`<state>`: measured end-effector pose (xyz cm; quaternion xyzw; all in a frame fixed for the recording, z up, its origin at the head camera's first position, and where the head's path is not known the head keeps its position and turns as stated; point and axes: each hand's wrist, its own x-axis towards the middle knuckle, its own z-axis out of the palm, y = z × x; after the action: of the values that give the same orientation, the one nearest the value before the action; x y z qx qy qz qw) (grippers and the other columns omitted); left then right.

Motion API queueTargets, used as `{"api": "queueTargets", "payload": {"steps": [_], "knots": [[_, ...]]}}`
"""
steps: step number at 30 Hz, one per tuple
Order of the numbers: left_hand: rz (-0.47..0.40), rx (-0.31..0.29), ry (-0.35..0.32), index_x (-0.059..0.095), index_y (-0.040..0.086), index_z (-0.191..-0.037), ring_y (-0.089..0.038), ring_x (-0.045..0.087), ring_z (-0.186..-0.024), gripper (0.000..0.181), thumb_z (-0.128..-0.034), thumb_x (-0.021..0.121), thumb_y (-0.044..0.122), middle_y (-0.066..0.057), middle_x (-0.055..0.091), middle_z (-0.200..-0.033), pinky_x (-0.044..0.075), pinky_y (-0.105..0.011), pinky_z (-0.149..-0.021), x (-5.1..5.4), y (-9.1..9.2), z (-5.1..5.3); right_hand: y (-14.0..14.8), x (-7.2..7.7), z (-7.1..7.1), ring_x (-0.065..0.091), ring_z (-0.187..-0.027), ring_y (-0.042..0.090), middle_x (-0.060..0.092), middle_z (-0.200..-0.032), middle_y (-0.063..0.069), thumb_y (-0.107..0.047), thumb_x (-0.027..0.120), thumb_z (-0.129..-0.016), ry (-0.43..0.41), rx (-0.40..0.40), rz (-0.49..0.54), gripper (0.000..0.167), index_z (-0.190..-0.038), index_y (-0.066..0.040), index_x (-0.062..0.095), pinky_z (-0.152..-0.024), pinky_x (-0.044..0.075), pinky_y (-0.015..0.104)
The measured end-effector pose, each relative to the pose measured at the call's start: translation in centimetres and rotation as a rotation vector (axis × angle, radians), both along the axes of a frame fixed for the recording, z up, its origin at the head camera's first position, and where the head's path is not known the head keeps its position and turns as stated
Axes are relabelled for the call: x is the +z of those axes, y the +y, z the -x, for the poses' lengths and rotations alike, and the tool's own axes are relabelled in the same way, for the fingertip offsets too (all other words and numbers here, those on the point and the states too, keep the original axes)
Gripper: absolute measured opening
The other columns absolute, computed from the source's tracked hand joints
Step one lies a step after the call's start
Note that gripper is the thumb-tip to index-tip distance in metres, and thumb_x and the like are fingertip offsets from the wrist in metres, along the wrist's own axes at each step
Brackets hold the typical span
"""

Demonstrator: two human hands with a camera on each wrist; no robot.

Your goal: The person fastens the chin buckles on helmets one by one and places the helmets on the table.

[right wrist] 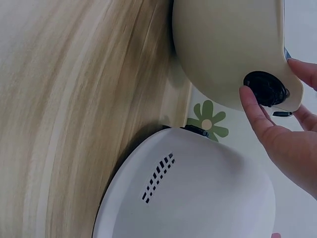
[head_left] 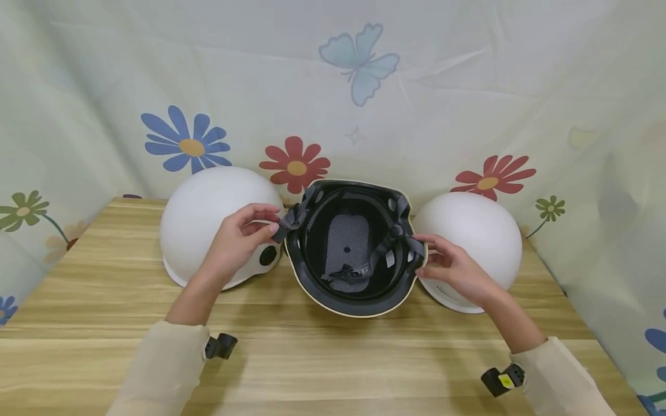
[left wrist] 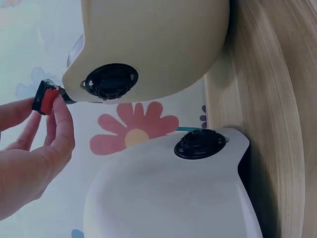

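Note:
An upside-down cream helmet [head_left: 359, 309] sits mid-table, its black padded inside facing up. My left hand [head_left: 234, 240] pinches the black strap buckle [head_left: 281, 232] at the helmet's left edge. In the left wrist view that buckle shows a red part [left wrist: 48, 101] between thumb and fingers. At the opposite edge my right hand [head_left: 458, 271] grips the helmet's rim. One fingertip touches the black round side knob [right wrist: 266, 89] in the right wrist view, while other fingers reach over the rim. Another dark chin strap [head_left: 382, 248] lies loose inside the shell.
White helmets stand dome-up on either side, one at left [head_left: 208, 202] behind my left hand, one at right [head_left: 473, 225] behind my right. All rest on a wood-grain table [head_left: 333, 370]. A flower-printed curtain [head_left: 442, 115] hangs right behind them.

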<state>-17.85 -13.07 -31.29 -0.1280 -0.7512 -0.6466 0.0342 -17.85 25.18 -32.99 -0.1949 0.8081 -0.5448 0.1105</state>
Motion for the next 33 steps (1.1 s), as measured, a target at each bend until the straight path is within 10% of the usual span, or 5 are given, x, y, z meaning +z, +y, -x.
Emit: {"api": "queueTargets", "payload": {"steps": [18,33], "knots": [[0.093,-0.131,0.128,0.062,-0.002,-0.109,-0.023,0.059,-0.098,0.021,-0.0909,0.052,0.000,-0.008,0.053,-0.126,0.049,-0.025,-0.079,1.4,0.2,-0.1,0.0,0.3,-0.1,0.057,-0.091,0.026,0.049,-0.112,0.019,-0.003,0.064,-0.083,0.024,0.016,-0.051,0.052,-0.131,-0.005,0.043,-0.078,0.050,0.029],[0.113,-0.194,0.032,0.059,0.002,-0.117,-0.019,0.059,-0.096,0.033,-0.0867,0.063,0.014,-0.010,0.057,-0.115,0.047,-0.027,-0.083,1.8,0.1,0.6,0.0,0.4,-0.1,0.057,-0.090,0.029,0.050,-0.110,0.018,0.000,0.064,-0.082,0.034,0.016,-0.061,0.052,-0.130,-0.005,0.044,-0.078,0.050,0.028]]}}
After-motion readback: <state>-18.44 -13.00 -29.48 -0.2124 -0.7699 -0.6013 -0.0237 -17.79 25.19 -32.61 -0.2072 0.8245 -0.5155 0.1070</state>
